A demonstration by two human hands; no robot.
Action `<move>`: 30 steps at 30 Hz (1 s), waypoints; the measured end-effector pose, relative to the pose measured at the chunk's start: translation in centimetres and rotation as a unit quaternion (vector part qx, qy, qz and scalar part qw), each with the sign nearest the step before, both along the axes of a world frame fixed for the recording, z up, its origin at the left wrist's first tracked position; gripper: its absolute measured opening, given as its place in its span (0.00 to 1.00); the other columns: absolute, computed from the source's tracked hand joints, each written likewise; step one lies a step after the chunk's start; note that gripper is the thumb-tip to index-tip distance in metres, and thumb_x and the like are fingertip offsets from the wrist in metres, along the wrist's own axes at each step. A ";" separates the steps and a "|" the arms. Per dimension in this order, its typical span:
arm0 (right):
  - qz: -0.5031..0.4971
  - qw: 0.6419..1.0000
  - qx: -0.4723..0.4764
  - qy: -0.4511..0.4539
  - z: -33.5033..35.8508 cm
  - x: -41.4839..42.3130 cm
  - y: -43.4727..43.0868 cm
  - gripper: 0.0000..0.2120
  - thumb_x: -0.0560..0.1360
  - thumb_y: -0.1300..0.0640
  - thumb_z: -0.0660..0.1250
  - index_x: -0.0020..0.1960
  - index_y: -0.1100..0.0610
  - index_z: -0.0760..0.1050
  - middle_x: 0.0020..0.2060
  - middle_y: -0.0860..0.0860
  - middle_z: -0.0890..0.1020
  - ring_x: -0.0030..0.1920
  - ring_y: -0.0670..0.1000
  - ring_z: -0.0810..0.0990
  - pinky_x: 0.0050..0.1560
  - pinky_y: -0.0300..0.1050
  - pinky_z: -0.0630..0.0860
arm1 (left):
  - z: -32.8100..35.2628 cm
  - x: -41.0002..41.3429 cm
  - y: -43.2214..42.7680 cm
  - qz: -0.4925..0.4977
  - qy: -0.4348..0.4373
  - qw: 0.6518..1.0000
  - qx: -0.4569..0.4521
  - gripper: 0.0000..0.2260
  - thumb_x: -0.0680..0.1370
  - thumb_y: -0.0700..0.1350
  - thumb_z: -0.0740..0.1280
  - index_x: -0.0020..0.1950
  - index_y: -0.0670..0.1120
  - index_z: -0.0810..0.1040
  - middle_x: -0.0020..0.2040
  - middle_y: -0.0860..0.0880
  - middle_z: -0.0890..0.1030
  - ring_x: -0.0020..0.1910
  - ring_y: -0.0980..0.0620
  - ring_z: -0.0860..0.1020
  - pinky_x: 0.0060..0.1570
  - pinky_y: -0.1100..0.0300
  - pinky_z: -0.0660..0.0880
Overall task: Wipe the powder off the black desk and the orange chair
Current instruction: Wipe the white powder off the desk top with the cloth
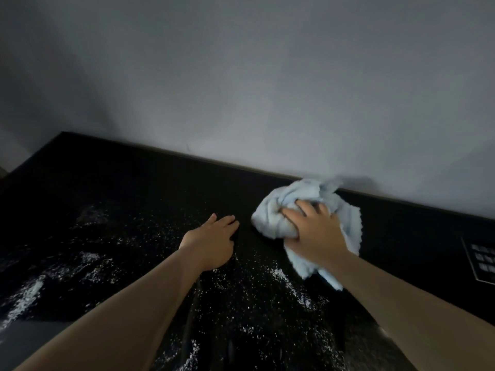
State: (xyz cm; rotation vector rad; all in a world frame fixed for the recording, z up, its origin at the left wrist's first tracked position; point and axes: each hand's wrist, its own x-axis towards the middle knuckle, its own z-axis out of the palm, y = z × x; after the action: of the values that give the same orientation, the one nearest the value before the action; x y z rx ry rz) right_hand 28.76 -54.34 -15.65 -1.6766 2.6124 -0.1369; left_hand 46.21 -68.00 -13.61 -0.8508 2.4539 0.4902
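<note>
My right hand [316,231] clamps bunched blue cloth [294,210] at back of black desk [134,183]. Left hand [211,242] flat, fingers straight. Powder [284,279] lies nearer me, leftward of cloth; right hand nearer.

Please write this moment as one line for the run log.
right hand: grips light blue cloth on black desk | left hand: flat on desk | powder: still on desk

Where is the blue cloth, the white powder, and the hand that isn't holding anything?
blue cloth [270,215]: head view, on its bunched left part.
white powder [25,298]: head view, on the thick streak at left.
left hand [211,241]: head view, on its back.
</note>
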 end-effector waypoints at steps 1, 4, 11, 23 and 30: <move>0.033 0.999 0.010 -0.013 0.1 0.6 1.3 0.23 0.70 0.45 0.60 0.64 0.41 0.69 0.63 0.44 0.72 0.64 0.56 0.67 0.56 0.51 0.68 | -0.1 0.0 0.0 0.000 0.000 1.000 -0.001 0.24 0.83 0.47 0.50 0.78 0.52 0.46 0.78 0.58 0.44 0.77 0.50 0.43 0.72 0.50 0.56; 0.124 0.988 0.024 -0.090 0.8 2.1 5.0 0.21 0.68 0.43 0.60 0.61 0.40 0.72 0.60 0.40 0.74 0.64 0.51 0.69 0.62 0.48 0.66 | 0.0 -0.1 0.0 -0.009 -0.005 1.000 0.002 0.24 0.83 0.47 0.50 0.78 0.50 0.46 0.78 0.56 0.43 0.77 0.48 0.42 0.73 0.51 0.52; -0.177 0.981 -0.010 -0.084 3.2 -4.3 4.6 0.31 0.70 0.41 0.65 0.70 0.42 0.61 0.69 0.47 0.67 0.66 0.59 0.68 0.60 0.59 0.67 | -0.4 -0.4 0.6 0.021 -0.021 0.999 0.017 0.25 0.83 0.48 0.50 0.78 0.49 0.45 0.78 0.55 0.42 0.76 0.43 0.40 0.72 0.38 0.51; -0.103 0.954 -0.203 -0.196 3.1 -0.3 8.7 0.16 0.62 0.50 0.67 0.50 0.42 0.74 0.36 0.38 0.77 0.37 0.34 0.73 0.38 0.26 0.66 | 0.7 -3.3 2.6 0.027 0.086 0.995 -0.050 0.21 0.83 0.45 0.50 0.77 0.48 0.55 0.78 0.51 0.53 0.77 0.48 0.50 0.74 0.48 0.53; -0.295 0.955 0.023 -0.020 1.1 -6.9 10.8 0.33 0.68 0.34 0.65 0.71 0.39 0.61 0.73 0.49 0.60 0.70 0.58 0.63 0.62 0.59 0.66 | -1.1 -6.0 6.5 -0.023 0.028 0.999 -0.017 0.24 0.83 0.51 0.50 0.78 0.49 0.48 0.78 0.50 0.45 0.77 0.44 0.43 0.72 0.42 0.51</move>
State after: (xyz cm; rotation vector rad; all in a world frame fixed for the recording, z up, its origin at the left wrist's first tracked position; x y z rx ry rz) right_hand 21.84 -43.55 -14.56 -0.8190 2.9616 -0.1183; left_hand 40.25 -61.50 -14.76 -0.8037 2.5331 0.4634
